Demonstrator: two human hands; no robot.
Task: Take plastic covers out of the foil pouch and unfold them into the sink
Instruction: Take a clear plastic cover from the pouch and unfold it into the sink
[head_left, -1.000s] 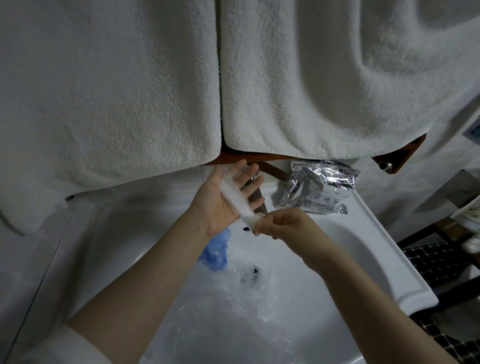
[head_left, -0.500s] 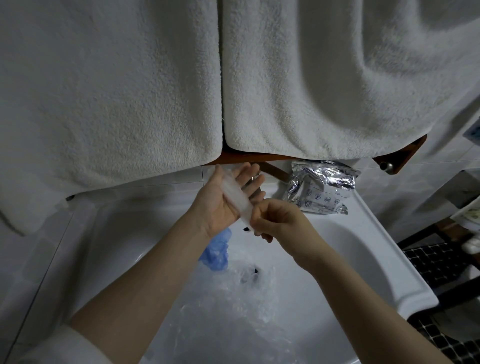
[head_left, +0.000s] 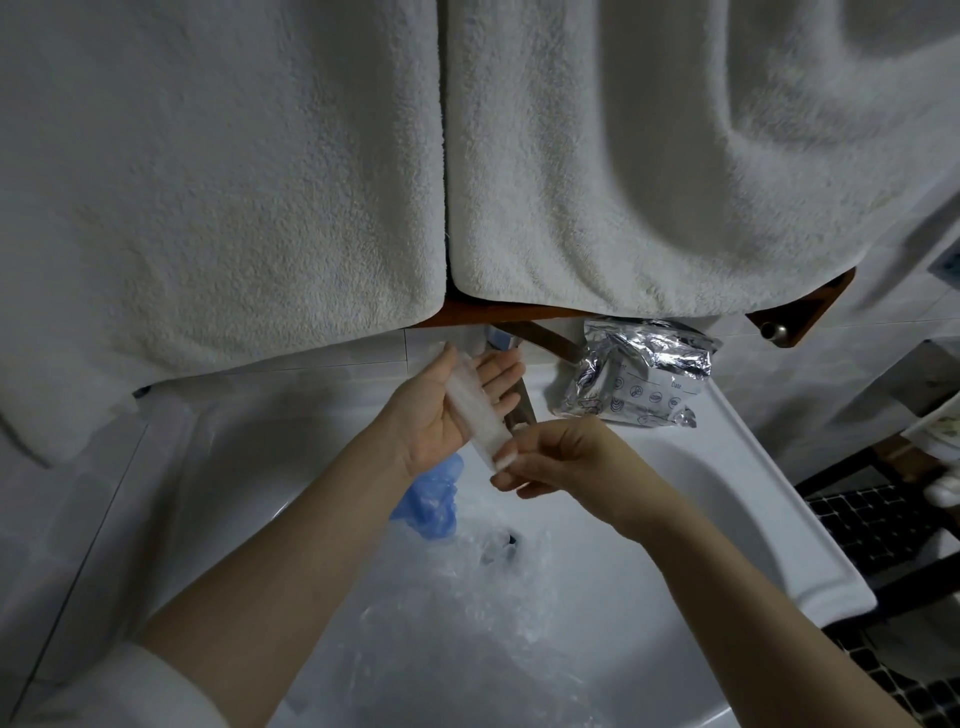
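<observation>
Clear unfolded plastic (head_left: 467, 644) is spread in the sink (head_left: 779, 545); a folded cover (head_left: 475, 410) rests on the flat left hand (head_left: 441, 410), pinched at five o'clock by the right hand (head_left: 561, 457), not yet unfolded

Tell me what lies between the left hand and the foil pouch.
In the head view, the folded cover lies across the left hand; beyond it a dark faucet stands on the sink rim, then bare rim up to the pouch.
</observation>
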